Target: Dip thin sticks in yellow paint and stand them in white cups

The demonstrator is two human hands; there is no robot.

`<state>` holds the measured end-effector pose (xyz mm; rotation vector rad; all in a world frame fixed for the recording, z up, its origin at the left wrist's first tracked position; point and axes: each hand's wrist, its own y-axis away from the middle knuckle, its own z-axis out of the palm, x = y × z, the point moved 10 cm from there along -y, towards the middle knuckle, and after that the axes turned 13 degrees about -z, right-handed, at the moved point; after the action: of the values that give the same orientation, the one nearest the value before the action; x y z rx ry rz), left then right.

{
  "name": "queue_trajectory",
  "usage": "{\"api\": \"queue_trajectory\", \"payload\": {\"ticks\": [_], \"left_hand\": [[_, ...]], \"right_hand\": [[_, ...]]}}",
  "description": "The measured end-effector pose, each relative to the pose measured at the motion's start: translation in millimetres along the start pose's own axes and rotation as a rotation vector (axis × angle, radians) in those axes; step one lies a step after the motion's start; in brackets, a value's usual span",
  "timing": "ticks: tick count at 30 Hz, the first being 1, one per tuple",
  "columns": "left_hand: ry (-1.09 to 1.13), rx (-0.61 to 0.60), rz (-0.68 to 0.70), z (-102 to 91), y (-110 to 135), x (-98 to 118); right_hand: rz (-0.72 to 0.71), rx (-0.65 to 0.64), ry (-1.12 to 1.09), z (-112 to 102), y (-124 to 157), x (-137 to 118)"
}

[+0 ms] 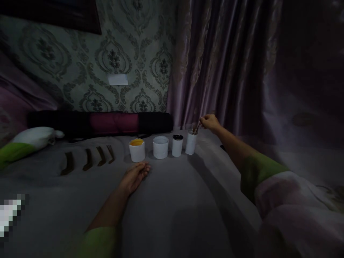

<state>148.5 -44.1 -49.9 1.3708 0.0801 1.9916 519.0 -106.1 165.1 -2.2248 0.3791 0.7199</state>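
A row of white cups stands on the grey cloth. From left they are a cup of yellow paint (137, 149), a wide white cup (160, 147), a cup with a dark top (177, 145) and a tall cup (191, 142) with thin brushes (196, 127) standing in it. My right hand (210, 122) reaches over the tall cup, its fingers pinched on the brush tops. My left hand (135, 177) lies flat on the cloth just in front of the yellow cup, fingers stretched out and holding nothing.
Several dark brown curved pieces (88, 159) lie in a row on the cloth (172, 208) to the left. A black and maroon bolster (107, 123) runs along the patterned wall. A white and green pillow (29, 141) lies far left. Purple curtains (228, 64) hang behind the cups.
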Motion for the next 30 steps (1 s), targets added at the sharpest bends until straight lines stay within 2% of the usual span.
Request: {"api": "queue_trajectory", "payload": {"ticks": [11,19,30], "left_hand": [[0.013,-0.003,-0.01,-0.1,0,-1],[0.004,-0.009,-0.004,-0.3,-2,0],[0.008,0.001,-0.01,0.8,1,0]], "right_hand": [[0.021,-0.03,-0.099,12,6,4],[-0.036,-0.018,-0.104,7,0,0],[-0.006,-0.086,-0.087,16,9,1]]}}
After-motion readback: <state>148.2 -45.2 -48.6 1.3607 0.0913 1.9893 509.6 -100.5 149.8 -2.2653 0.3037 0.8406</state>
